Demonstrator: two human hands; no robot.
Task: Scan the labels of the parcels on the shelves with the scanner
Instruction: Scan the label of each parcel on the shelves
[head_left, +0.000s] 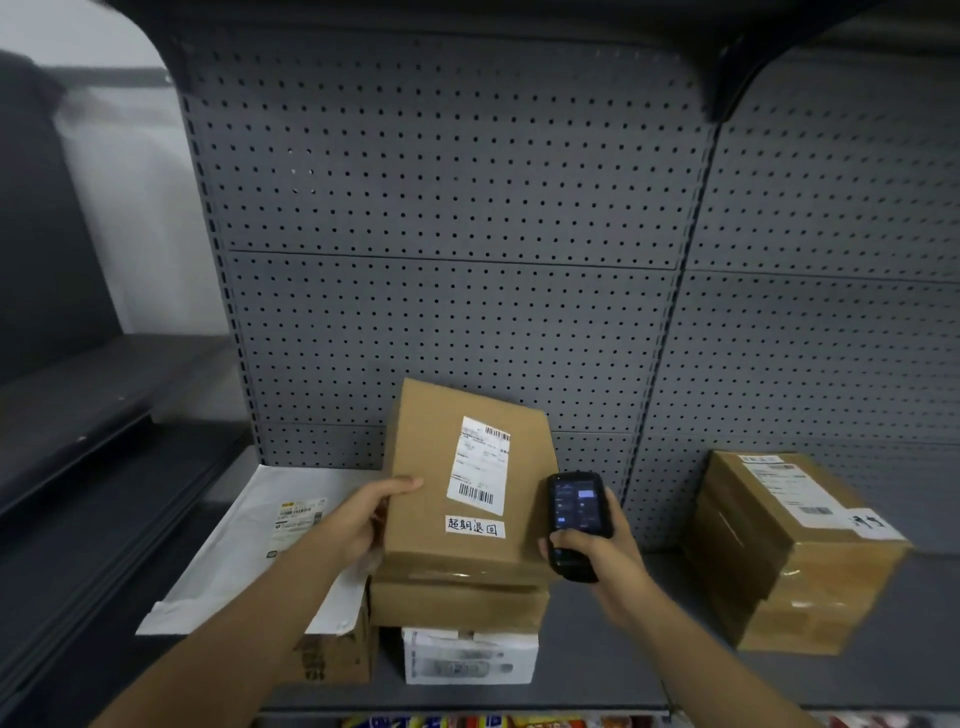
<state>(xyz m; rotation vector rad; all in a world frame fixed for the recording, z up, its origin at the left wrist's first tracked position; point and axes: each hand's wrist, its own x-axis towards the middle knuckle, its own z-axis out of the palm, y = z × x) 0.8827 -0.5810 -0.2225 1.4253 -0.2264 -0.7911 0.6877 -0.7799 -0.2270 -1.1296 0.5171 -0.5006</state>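
A flat brown cardboard parcel is tilted up toward me on top of a stack; its white shipping label with barcodes and a handwritten sticker face me. My left hand grips the parcel's left edge. My right hand holds a black handheld scanner just right of the parcel, its lit screen facing me. Under the tilted parcel lie another brown box and a white box.
A white mailer bag with a label lies on a brown box at the left. Stacked brown parcels stand at the right on the grey shelf. Perforated grey back panels rise behind. Colourful packets show below the shelf edge.
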